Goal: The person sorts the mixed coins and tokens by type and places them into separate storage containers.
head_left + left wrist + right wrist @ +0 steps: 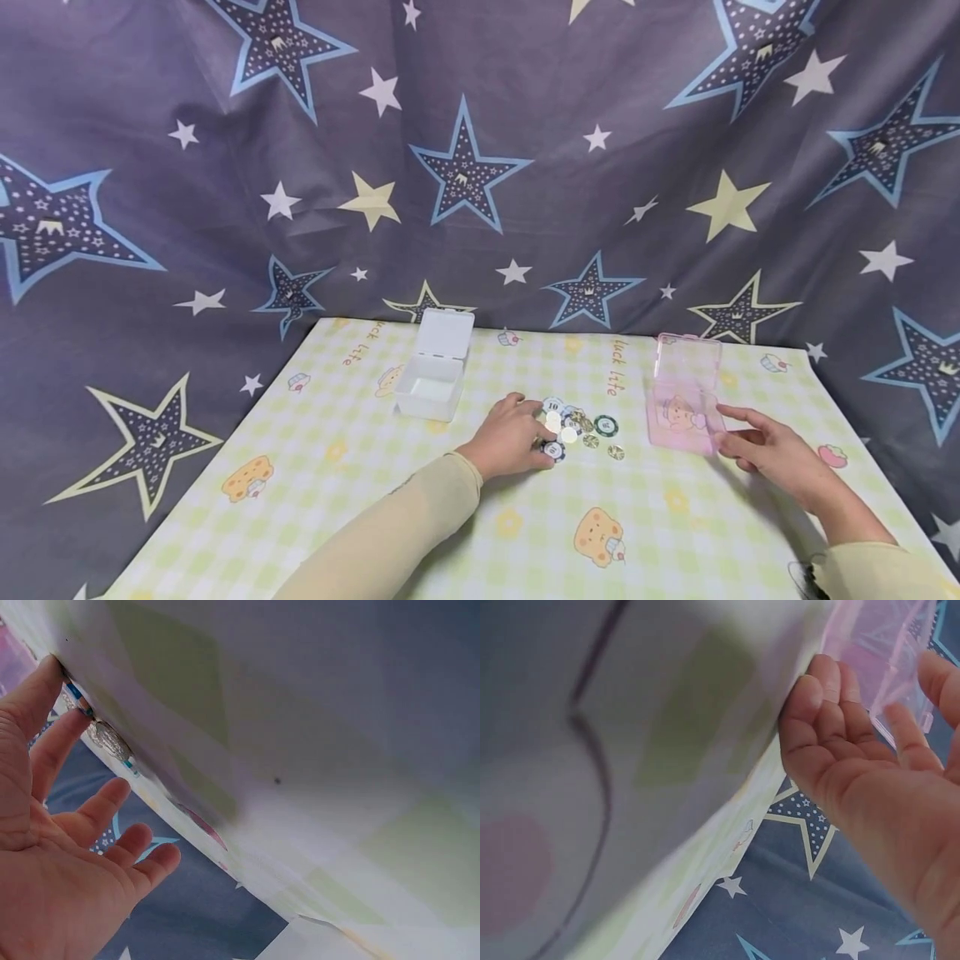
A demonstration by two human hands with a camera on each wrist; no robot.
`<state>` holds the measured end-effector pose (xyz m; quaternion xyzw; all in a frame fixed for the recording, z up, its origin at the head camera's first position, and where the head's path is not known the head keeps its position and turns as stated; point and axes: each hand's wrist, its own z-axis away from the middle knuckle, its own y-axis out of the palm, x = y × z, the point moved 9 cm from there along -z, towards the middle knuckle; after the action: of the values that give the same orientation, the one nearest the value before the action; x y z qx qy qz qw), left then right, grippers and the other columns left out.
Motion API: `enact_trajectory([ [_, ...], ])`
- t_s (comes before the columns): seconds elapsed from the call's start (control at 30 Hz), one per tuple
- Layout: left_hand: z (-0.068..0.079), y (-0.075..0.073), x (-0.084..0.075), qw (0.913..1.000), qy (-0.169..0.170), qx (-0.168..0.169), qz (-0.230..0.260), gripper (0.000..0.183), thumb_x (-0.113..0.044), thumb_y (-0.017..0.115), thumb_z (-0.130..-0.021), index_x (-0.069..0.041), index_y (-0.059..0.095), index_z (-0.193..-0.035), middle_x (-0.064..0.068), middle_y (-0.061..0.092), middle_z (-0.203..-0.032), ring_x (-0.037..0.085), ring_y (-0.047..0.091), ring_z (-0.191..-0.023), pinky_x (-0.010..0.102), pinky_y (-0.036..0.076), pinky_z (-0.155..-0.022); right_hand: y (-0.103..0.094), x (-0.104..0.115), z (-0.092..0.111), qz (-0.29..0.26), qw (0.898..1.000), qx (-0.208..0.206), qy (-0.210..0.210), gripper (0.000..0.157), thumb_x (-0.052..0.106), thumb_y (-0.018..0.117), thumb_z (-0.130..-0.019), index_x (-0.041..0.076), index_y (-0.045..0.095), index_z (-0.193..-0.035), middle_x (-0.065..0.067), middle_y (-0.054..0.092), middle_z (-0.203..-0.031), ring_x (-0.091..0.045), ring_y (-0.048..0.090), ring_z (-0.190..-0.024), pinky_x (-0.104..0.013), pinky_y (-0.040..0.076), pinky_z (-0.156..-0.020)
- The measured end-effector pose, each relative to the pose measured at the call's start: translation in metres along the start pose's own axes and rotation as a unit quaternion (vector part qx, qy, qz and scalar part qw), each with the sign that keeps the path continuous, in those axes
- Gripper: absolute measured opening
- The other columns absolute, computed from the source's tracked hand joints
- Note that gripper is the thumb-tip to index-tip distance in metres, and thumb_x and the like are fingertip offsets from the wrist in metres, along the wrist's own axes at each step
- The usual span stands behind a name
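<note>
1. Leftmost on the cloth-covered desk [247, 542], the white box [423, 407] is set with its hinged lid [445, 333] tipped back, so that its inside is left exposed.
2. Next, the left hand [510, 437] is held low at the left edge of the pile [573, 423] of chips and coins. Its fingers are spread, and a near chip [553, 450] is bracketed by thumb and forefinger, seemingly for a hold at the rim; whether it is pinched cannot be told.
3. Between the boxes the pile is gathered, some pieces overlapped, presumably for easy reach.
4. Farther right, the pink box [675, 442] is placed, its lid also raised.
5. Rightmost, the right hand [780, 458] is brought to that box's right wall, fingers apart and loosely bent, probably for steadying; nothing is seen pinched.
</note>
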<state>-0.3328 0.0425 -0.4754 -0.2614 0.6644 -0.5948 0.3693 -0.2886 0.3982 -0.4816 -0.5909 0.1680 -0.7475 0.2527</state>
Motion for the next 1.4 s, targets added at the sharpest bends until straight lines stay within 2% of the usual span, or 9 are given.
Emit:
enact_trajectory([
  [0.33,-0.003,-0.005,-0.004,0.9997,-0.013,0.001,0.021,0.033,-0.045,0.090,-0.085,-0.031,0.084,-0.114,0.005,0.060,-0.156,0.035,0.048,-0.146,0.058,0.048,-0.113,0.000,-0.004,0.001,-0.008,1.000,-0.001,0.003,0.080,0.036,0.067,-0.107,0.001,0.027,-0.167,-0.010,0.076,-0.123,-0.011,0.066,-0.090,-0.026,0.054,-0.076],
  [0.53,-0.004,-0.005,-0.005,0.9990,-0.026,0.006,0.035,0.032,-0.043,0.092,-0.084,-0.031,0.082,-0.112,0.003,0.058,-0.159,0.034,0.046,-0.147,0.060,0.048,-0.106,0.000,-0.005,0.000,-0.009,1.000,-0.004,-0.001,0.080,0.036,0.068,-0.107,0.001,0.028,-0.167,-0.009,0.076,-0.121,-0.012,0.066,-0.089,-0.026,0.054,-0.075],
  [0.67,-0.004,-0.007,-0.007,0.9996,-0.019,-0.006,0.021,0.033,-0.043,0.092,-0.084,-0.034,0.079,-0.113,0.001,0.059,-0.157,0.030,0.049,-0.143,0.055,0.048,-0.104,0.000,-0.004,-0.001,-0.008,1.000,-0.006,-0.006,0.080,0.035,0.068,-0.107,0.001,0.029,-0.167,-0.010,0.076,-0.120,-0.011,0.066,-0.089,-0.026,0.054,-0.075],
  [0.87,-0.004,-0.010,-0.016,0.9994,0.015,-0.023,-0.019,0.035,-0.043,0.091,-0.085,-0.034,0.077,-0.115,-0.001,0.068,-0.138,0.023,0.054,-0.127,0.042,0.047,-0.110,0.000,-0.001,0.000,-0.008,1.000,-0.009,-0.011,0.078,0.033,0.069,-0.107,-0.001,0.030,-0.166,-0.014,0.076,-0.123,-0.008,0.068,-0.092,-0.026,0.055,-0.075],
  [1.03,-0.004,-0.010,-0.020,0.9987,0.036,-0.029,-0.023,0.035,-0.040,0.092,-0.084,-0.032,0.076,-0.114,-0.008,0.077,-0.112,0.016,0.058,-0.105,0.032,0.049,-0.095,0.001,-0.001,0.001,-0.010,1.000,-0.009,-0.010,0.078,0.034,0.069,-0.106,-0.001,0.030,-0.166,-0.014,0.075,-0.123,-0.008,0.068,-0.093,-0.026,0.055,-0.076],
  [1.17,-0.003,-0.009,-0.021,0.9986,0.043,-0.027,-0.013,0.035,-0.038,0.092,-0.085,-0.031,0.075,-0.115,-0.013,0.078,-0.100,0.011,0.058,-0.092,0.029,0.046,-0.086,0.001,-0.002,0.002,-0.006,1.000,-0.008,-0.006,0.078,0.034,0.068,-0.107,0.000,0.030,-0.166,-0.015,0.074,-0.124,-0.008,0.069,-0.094,-0.026,0.055,-0.076],
  [1.4,-0.003,-0.007,-0.016,0.9987,0.026,-0.013,0.043,0.036,-0.034,0.092,-0.085,-0.032,0.075,-0.117,-0.016,0.073,-0.088,0.007,0.056,-0.085,0.029,0.042,-0.085,0.001,-0.004,0.000,-0.002,1.000,-0.007,0.000,0.079,0.037,0.067,-0.107,0.002,0.029,-0.167,-0.016,0.073,-0.127,-0.006,0.069,-0.097,-0.026,0.055,-0.077],
])
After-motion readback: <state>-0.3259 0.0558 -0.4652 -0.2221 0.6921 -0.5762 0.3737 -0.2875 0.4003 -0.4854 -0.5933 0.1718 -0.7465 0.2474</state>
